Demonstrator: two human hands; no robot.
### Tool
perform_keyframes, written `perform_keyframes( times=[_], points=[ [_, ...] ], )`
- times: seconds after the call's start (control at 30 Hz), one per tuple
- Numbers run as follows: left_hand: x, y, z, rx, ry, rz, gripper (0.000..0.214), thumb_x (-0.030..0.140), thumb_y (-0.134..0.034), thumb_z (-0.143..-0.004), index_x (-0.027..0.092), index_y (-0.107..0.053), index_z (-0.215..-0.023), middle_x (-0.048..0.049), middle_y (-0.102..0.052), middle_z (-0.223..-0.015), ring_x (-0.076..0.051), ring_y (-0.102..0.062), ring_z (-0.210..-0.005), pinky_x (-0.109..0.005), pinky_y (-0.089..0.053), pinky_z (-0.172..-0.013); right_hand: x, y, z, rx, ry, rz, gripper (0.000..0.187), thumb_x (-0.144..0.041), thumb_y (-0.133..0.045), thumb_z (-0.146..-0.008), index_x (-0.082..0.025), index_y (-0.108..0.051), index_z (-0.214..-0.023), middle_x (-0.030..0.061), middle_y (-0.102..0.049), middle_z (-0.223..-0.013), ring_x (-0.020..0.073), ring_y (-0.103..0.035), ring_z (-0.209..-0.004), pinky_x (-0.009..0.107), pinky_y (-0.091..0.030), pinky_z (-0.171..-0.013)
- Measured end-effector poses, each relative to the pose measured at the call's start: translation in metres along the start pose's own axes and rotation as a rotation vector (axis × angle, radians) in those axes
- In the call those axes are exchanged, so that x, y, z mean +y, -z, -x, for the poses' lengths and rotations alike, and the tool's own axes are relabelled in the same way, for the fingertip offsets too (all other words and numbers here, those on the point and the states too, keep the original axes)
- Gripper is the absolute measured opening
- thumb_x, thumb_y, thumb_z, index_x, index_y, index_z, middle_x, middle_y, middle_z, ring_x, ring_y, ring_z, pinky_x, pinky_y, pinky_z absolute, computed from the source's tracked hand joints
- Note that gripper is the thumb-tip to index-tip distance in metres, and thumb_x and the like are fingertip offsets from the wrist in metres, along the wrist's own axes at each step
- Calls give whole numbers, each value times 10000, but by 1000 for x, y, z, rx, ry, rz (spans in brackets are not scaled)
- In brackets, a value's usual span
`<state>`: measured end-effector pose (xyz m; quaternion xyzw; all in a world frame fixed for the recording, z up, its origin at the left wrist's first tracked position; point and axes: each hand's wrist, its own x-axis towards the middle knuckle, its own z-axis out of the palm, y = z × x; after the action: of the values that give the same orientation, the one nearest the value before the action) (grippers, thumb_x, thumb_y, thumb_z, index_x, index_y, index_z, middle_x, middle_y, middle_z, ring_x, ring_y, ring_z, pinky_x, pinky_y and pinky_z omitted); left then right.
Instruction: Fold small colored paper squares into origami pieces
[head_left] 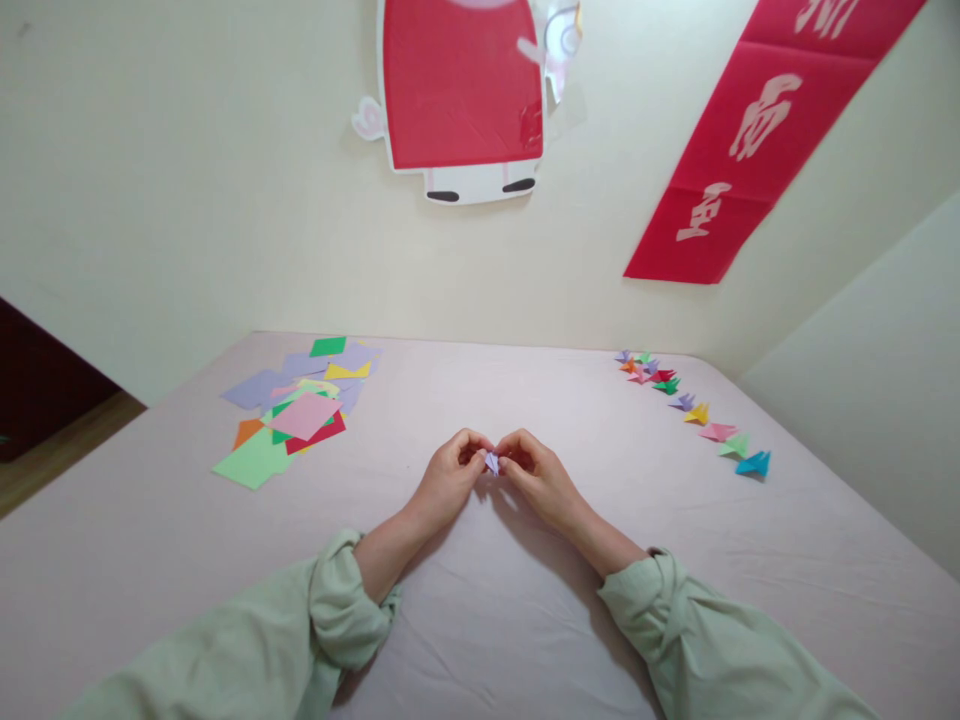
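Note:
My left hand [448,478] and my right hand [536,477] meet at the middle of a pale pink cloth-covered table [480,620]. Both pinch a small folded lavender paper piece [492,462] between their fingertips, just above the cloth. The fingers of each hand are curled closed around it, and most of the paper is hidden by them. Both arms wear pale green sleeves rolled at the wrist.
A loose pile of coloured paper squares [300,412] lies at the far left of the table. A row of several small folded paper figures [694,408] runs along the far right. A cream wall with a red cartoon poster [463,90] and a red banner [757,130] stands behind.

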<state>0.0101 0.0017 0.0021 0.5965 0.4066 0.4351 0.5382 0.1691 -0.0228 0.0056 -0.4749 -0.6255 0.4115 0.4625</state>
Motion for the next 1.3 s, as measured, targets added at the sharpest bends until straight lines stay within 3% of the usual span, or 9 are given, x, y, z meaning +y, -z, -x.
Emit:
perform_keyframes(
  times=[0.33,0.5,0.83,1.1,1.3],
  points=[
    [3,-1,1,-14,-17,-19,182,187,-533,-776,161,-632,-926,-28,-666,-894,-157,-626,-853,-279,-485,-799,0,0,-2,11,-96,-128,144,-301,-626,-782,-202,-538,-840,-25,-596,-732,121,-557,-625,231,-400,-568],
    [-1,-2,2,-32,-41,4,193,169,-535,-759,168,-618,-933,-30,-667,-905,-157,-629,-860,-280,-495,-791,2,0,-2,1,-150,-219,180,-321,-643,-766,-212,-532,-857,-22,-633,-702,139,-595,-636,246,-424,-594],
    [2,-4,4,-53,-30,19,156,215,-579,-792,169,-598,-940,-34,-666,-903,-156,-644,-843,-284,-498,-789,5,1,-3,49,-84,-196,181,-355,-636,-799,-198,-546,-805,-24,-596,-704,126,-563,-638,250,-428,-607],
    [-7,-2,1,10,-91,-27,61,222,-576,-824,179,-544,-852,10,-592,-792,-126,-586,-756,-239,-456,-711,6,1,-3,46,-55,-116,153,-343,-601,-826,-194,-566,-824,-9,-603,-721,137,-564,-661,261,-439,-633],
    [-7,-2,1,-2,-93,-28,29,185,-567,-811,177,-562,-838,9,-599,-790,-129,-585,-759,-241,-455,-718,3,0,-2,26,30,0,76,-270,-582,-830,-199,-594,-853,3,-583,-847,125,-557,-676,249,-436,-623]
  ],
)
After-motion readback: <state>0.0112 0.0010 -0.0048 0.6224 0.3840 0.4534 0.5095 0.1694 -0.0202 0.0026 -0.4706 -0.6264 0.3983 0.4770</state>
